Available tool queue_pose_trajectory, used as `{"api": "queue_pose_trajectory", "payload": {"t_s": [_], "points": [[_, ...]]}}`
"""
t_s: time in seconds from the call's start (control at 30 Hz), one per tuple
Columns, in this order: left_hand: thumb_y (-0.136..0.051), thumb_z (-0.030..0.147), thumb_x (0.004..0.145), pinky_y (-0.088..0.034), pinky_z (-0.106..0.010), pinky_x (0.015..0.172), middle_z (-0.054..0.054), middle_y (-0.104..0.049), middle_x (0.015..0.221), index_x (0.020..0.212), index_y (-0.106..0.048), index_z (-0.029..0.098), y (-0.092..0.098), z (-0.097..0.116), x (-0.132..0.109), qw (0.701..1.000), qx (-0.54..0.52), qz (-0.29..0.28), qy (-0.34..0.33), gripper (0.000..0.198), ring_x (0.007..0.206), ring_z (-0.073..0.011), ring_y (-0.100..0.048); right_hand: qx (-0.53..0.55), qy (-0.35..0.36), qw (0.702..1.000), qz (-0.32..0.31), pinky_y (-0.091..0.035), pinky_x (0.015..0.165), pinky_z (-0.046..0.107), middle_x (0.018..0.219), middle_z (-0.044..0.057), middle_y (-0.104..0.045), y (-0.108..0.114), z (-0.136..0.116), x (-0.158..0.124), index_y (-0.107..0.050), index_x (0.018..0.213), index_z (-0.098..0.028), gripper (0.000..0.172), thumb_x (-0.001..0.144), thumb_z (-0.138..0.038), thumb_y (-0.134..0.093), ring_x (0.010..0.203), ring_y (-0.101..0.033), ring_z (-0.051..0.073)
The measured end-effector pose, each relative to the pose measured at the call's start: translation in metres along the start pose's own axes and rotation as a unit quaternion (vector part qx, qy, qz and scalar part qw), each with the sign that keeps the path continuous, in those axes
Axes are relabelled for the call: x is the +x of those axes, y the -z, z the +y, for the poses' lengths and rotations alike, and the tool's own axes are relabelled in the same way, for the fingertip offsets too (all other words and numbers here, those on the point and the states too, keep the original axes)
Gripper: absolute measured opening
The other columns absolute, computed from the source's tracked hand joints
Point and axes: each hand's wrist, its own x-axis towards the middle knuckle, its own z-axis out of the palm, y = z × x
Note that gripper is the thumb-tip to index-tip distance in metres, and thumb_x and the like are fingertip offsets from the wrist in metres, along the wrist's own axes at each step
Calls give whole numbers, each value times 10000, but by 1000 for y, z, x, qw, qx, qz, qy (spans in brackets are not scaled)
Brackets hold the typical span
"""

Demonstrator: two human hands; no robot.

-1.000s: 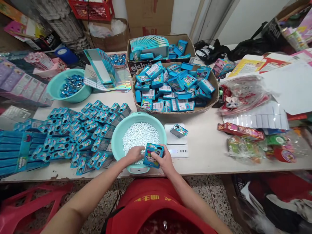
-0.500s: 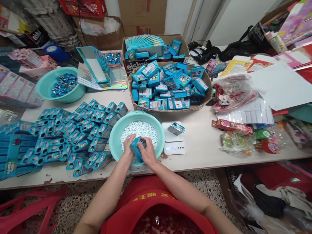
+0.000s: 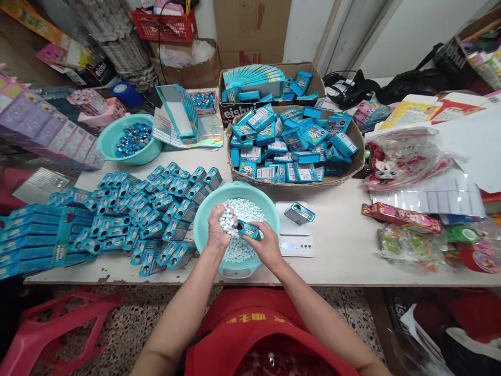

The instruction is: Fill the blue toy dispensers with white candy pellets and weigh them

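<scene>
My left hand [image 3: 216, 228] is cupped around a heap of small white candies [image 3: 227, 220]. In my right hand [image 3: 268, 244] is a small blue candy box [image 3: 249, 230], tilted with its round hole toward the heap. Both hands are over a turquoise bowl [image 3: 199, 222] of loose white candies [image 3: 239, 253]. Right of the bowl stands a white digital scale [image 3: 293, 247], with another blue box [image 3: 299, 213] lying on its plate.
Several blue boxes with round holes [image 3: 151, 209] cover the table's left side. Behind the bowl, a cardboard box [image 3: 297, 184] is heaped with blue boxes. A second turquoise bowl [image 3: 117, 159] holds blue-silver pieces. Plastic-wrapped goods [image 3: 407, 245] lie right.
My left hand has left the blue box and now cups candies scooped from the bowl. My right hand keeps the box, turned toward them. The view has shifted left.
</scene>
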Motion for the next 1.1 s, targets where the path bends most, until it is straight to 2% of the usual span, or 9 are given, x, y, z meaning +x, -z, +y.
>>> {"api": "queue_pose_trajectory", "payload": {"t_s": [0.07, 0.17, 0.27, 0.4, 0.53, 0.73, 0.87, 1.1], "points": [[-666, 360, 623, -437, -226, 479, 37, -568, 595, 756, -516, 185, -5, 0, -2, 1000, -13, 3, -25, 266, 512, -126, -589, -31, 0, 999, 6, -433, 862, 405, 971, 60, -663, -3, -3, -1, -634, 976, -219, 300, 716, -351, -703, 970, -585, 261], [-661, 395, 639, -482, -254, 554, 35, -583, 610, 684, -483, 178, -10, -4, -1, 999, 1, 26, -43, 285, 569, -141, -627, -69, -3, 998, 7, -400, 858, 417, 971, 47, -676, -3, -7, -1, -624, 948, -225, 287, 706, -337, -732, 967, -578, 269], [-651, 415, 652, -478, -254, 561, 45, -550, 556, 661, -471, 178, -12, -7, 1, 997, 42, 36, -51, 298, 564, -143, -623, -96, 8, 995, -4, -378, 830, 408, 960, 37, -680, 0, -11, 0, -638, 930, -239, 267, 706, -332, -748, 968, -558, 273], [-675, 402, 642, -433, -223, 494, 42, -551, 569, 639, -475, 172, -14, -9, 2, 994, 66, 58, -61, 305, 509, -113, -582, -99, 22, 995, 5, -372, 814, 400, 950, 38, -674, 3, -14, 1, -659, 934, -260, 246, 728, -372, -732, 959, -532, 274], [-701, 401, 641, -409, -215, 455, 48, -537, 544, 648, -492, 168, -18, -8, 1, 993, 79, 52, -66, 313, 453, -99, -548, -89, 24, 996, 8, -377, 825, 401, 935, 44, -667, 6, -15, 2, -673, 943, -261, 269, 730, -419, -723, 948, -529, 268], [-711, 431, 642, -451, -238, 509, 28, -580, 576, 638, -516, 160, -22, -8, -3, 993, 92, 46, -66, 334, 488, -109, -578, -68, 19, 998, 2, -381, 833, 394, 904, 31, -673, 11, -12, 3, -684, 939, -263, 307, 687, -420, -764, 932, -542, 259], [-685, 431, 681, -454, -252, 534, 31, -544, 514, 585, -499, 163, -21, -9, -5, 991, 107, 28, -80, 340, 484, -115, -568, -48, 15, 999, 3, -388, 835, 389, 901, 32, -674, 11, -11, 4, -686, 932, -260, 318, 668, -409, -779, 936, -541, 259], [-656, 422, 716, -473, -253, 583, 20, -574, 556, 661, -537, 164, -17, -11, -5, 986, 126, 29, -105, 290, 550, -129, -604, -44, 6, 999, -1, -393, 843, 394, 909, 34, -668, 12, -16, 6, -679, 932, -256, 312, 665, -383, -780, 948, -539, 261]]}}
